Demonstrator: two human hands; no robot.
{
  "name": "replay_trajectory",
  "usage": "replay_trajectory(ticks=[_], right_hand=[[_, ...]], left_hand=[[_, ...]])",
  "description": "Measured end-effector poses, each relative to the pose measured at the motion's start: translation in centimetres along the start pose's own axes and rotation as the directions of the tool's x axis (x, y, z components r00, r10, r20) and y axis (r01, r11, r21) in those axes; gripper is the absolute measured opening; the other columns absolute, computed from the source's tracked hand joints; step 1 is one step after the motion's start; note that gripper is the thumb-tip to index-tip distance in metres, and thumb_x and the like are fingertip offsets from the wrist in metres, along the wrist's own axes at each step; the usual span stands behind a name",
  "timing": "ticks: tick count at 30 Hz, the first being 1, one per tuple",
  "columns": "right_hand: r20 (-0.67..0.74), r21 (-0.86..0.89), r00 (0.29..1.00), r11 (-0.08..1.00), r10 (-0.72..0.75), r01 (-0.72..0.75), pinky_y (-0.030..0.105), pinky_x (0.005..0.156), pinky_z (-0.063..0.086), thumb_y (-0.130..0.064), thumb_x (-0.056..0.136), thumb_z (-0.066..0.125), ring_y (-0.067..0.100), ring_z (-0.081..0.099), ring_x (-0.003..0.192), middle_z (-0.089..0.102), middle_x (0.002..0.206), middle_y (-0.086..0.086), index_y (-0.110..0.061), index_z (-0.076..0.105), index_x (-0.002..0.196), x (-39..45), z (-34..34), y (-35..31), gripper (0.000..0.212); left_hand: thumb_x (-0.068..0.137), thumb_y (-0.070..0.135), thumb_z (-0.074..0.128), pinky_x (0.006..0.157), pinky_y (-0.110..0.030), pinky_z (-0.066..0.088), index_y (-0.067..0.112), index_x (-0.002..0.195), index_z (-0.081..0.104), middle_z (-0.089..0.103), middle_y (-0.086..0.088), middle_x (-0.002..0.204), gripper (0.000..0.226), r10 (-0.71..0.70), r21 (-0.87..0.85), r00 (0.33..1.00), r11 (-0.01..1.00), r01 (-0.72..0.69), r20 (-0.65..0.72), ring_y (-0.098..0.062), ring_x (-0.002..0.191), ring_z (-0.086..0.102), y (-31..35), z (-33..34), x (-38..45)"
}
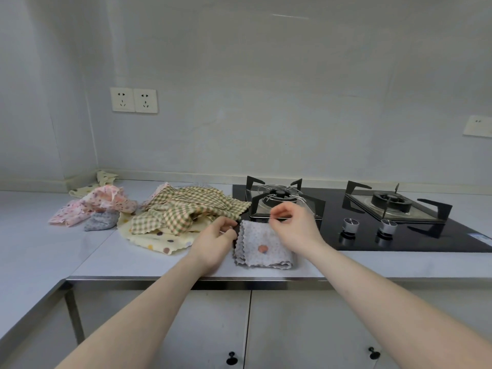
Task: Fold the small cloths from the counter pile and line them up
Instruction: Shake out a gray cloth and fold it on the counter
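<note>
A folded grey dotted cloth [262, 247] lies on the steel counter [149, 265], near the front edge and just left of the stove. My left hand [215, 242] rests at its left edge, fingertips curled against the scalloped border. My right hand [294, 225] hovers over its far right corner with thumb and fingers pinched together; whether it grips the fabric is unclear. Left of the hands lies the pile: green checked cloths [186, 209] on a cream polka-dot cloth [157, 239], with pink floral cloths [98, 206] and a small grey cloth [101, 221] further left.
A black glass gas stove [415, 238] with two burners and two knobs [350, 224] fills the counter's right side. Another cream dotted cloth [105, 178] lies in the back left corner. Wall sockets [134, 100] sit above. Cabinet doors with black knobs [231, 358] are below.
</note>
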State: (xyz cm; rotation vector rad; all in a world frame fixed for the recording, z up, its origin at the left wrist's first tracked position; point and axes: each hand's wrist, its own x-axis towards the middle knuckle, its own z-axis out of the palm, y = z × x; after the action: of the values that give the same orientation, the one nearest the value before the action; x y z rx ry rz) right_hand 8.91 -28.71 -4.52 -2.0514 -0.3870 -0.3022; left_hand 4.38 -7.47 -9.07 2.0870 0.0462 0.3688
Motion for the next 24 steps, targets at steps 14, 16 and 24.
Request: replay_trajectory(ticks=[14,16,24], right_hand=[[-0.013,-0.202,0.997,0.976,0.081,-0.082,0.039,0.101,0.046,-0.036,0.091,0.063,0.004,0.062,0.096,0.066,0.09,-0.025,-0.038,0.061,0.124,-0.5,0.2,4.4,0.032],[-0.008,-0.125,0.997,0.989,0.079,-0.079,0.037,0.095,0.051,-0.029,0.088,0.068,0.0,0.061,0.084,0.07,0.093,-0.021,-0.04,0.064,0.119,-0.2,0.0,4.7,0.033],[-0.014,0.057,0.999,0.998,-0.03,0.031,0.016,0.062,0.042,-0.013,0.088,0.074,0.005,0.043,0.056,0.069,0.088,-0.011,-0.035,0.075,0.106,-0.5,-0.7,5.5,0.028]], left_hand=[[0.086,0.059,0.065,0.068,-0.034,0.044,0.03,0.098,0.065,0.055,0.009,0.08,0.031,-0.004,0.286,1.0,0.958,0.004,0.001,-0.013,0.077,0.056,0.7,1.5,2.5],[0.086,0.051,0.071,0.075,-0.034,0.046,0.03,0.091,0.064,0.058,0.007,0.091,0.023,0.031,0.262,0.999,0.965,-0.033,0.014,-0.013,0.082,0.057,0.4,1.4,2.6],[0.092,0.02,0.074,0.053,-0.012,0.036,0.022,0.094,0.066,0.07,0.008,0.096,0.009,0.23,0.024,0.971,0.973,-0.228,-0.071,0.008,0.057,0.054,1.1,1.4,1.2]])
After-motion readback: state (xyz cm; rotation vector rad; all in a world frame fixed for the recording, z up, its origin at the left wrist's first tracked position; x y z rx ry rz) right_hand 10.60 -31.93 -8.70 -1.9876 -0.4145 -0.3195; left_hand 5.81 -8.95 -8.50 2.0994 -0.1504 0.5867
